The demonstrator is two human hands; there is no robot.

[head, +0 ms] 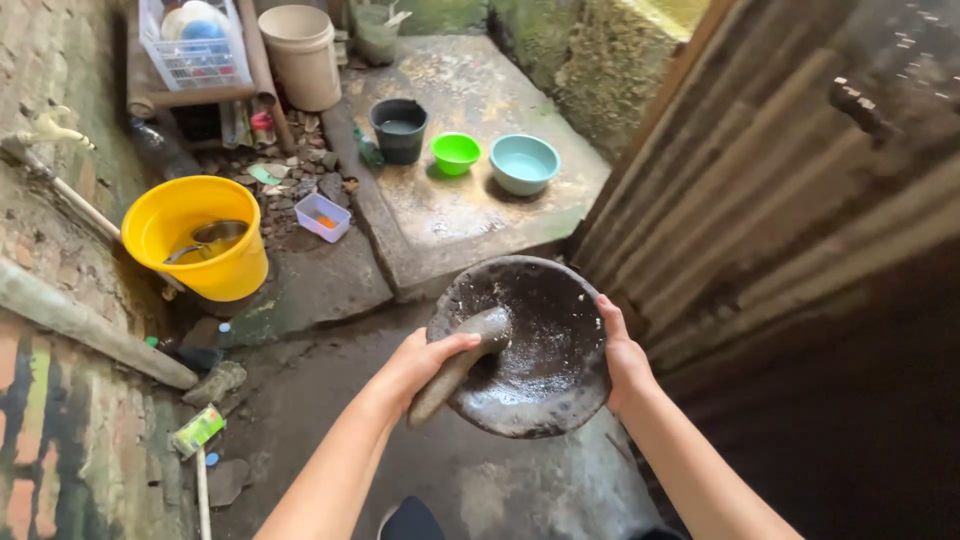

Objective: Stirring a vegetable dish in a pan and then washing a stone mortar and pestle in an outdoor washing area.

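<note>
Wet concrete floor (pixel 330 290) lies under both hands, the left hand (pixel 420 365) clamping pestle (pixel 462 362) against rim, the right hand (pixel 622 355) gripping the far edge of a stone mortar (pixel 535 350) held mid-air, likely heavy, rigid and slick, best held by opposite rims

You stand in a damp outdoor wash yard: a wet concrete floor (pixel 500 480) underfoot, a raised stone slab (pixel 470 200) ahead, a weathered brick wall (pixel 60 420) to your left and a corrugated metal wall (pixel 780 200) to your right. Daylight falls on a mossy wall (pixel 590 60) beyond; a pipe with a tap (pixel 50 130) runs along the bricks.
</note>
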